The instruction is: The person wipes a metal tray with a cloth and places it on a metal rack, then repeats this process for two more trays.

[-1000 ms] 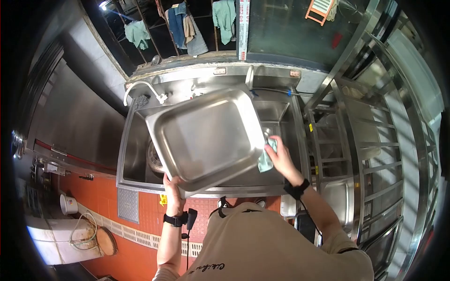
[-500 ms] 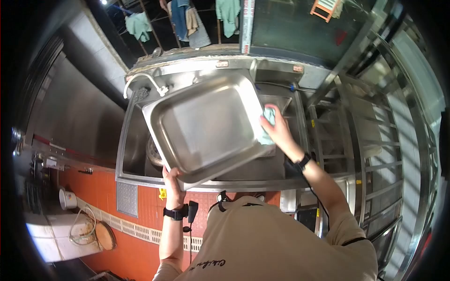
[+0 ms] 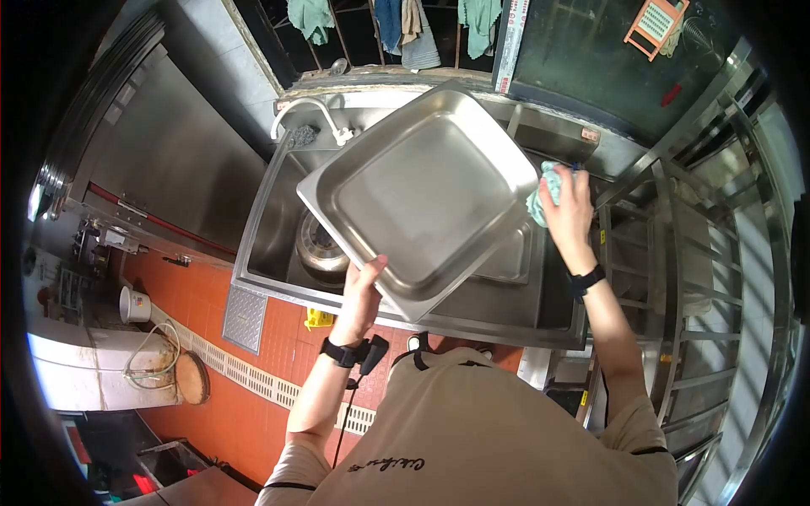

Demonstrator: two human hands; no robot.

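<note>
- The rectangular metal pan is over the sink, turned askew to it, its hollow facing up toward the camera; its near corner overlaps the sink's front rim, and whether it rests there I cannot tell.
- The left hand, at the sink's front rim, grips the pan's near edge: the thumb lies over the lip, while the other fingers are mostly hidden, so how far they curl underneath cannot be told.
- The right hand, over the right part of the sink, has its fingers bent around a bunched green cloth; the hand is closed on it only loosely.
- The cloth is at the pan's right corner, above the sink; whether it presses on the metal is unclear.
- In the sink's left part sits a round metal vessel, partly covered by the pan.
- At the sink's back left corner are a curved white faucet and a grey scouring pad.
- To the right of the sink stands a metal rack.
- Below the sink's front edge, a yellow object shows against the red floor.
- Behind the sink, cloths hang at the window.
</note>
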